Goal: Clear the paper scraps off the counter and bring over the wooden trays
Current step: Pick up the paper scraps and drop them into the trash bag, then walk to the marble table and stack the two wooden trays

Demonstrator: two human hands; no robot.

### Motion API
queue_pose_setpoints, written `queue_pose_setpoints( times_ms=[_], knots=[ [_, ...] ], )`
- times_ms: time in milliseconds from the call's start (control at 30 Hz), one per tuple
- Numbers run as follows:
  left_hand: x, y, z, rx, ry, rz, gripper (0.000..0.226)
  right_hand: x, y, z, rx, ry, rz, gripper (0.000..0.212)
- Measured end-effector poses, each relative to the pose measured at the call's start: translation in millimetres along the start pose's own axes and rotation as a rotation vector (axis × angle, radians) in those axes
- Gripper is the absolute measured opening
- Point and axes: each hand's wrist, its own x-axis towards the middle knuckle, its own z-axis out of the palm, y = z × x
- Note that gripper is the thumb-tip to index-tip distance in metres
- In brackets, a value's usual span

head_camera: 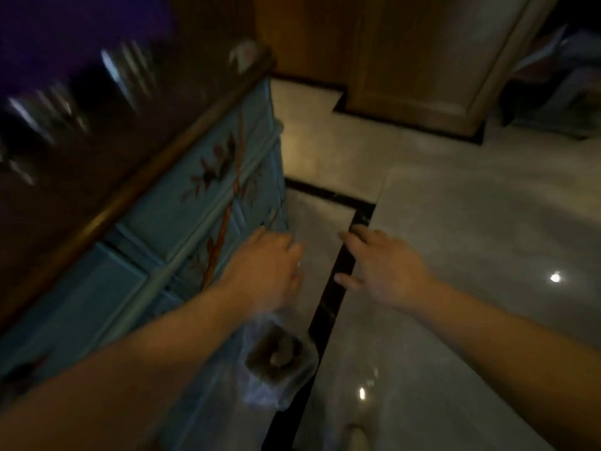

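Note:
The view is dark and smeared by motion. My left hand [266,271] hangs curled in front of the blue painted cabinet [195,196], and a clear plastic bag [279,356] with something brownish inside dangles under it. My right hand [380,265] is held over the floor with its fingers apart and nothing in it. On the dark wooden counter [97,151] above the cabinet lie pale blurred streaks that look like paper scraps [126,70]. A whitish scrap [244,53] sits at the counter's far corner. No wooden tray is in view.
Glossy grey floor tiles [471,239] with black inlay strips [331,297] spread to the right. A wooden door or cupboard [413,60] stands at the back. Dim clutter [553,86] lies at the far right. A pale rounded shape [356,434] shows at the bottom edge.

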Motion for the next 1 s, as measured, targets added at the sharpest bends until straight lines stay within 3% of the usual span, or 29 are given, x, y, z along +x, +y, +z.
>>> queue_pose_setpoints(
  times_ms=[167,400,767,1000],
  knots=[
    [16.0,-2.9,-109.0,0.095,0.133,0.196,0.063,-55.0,9.9,-100.1,-0.072,0.082,0.063,0.081],
    [63.9,56.7,-224.0,0.137,0.321,0.465,0.064,-160.7,18.5,-224.9,-0.249,0.296,0.359,0.080],
    [51.8,316.0,-307.1,0.056,0.533,0.943,0.065,-438.2,37.9,-272.8,-0.481,0.310,0.907,0.084],
    [0.2,500.3,-330.0,-0.023,0.554,1.139,0.065,-624.7,28.8,-270.9,-0.510,0.238,1.200,0.086]
  ],
)
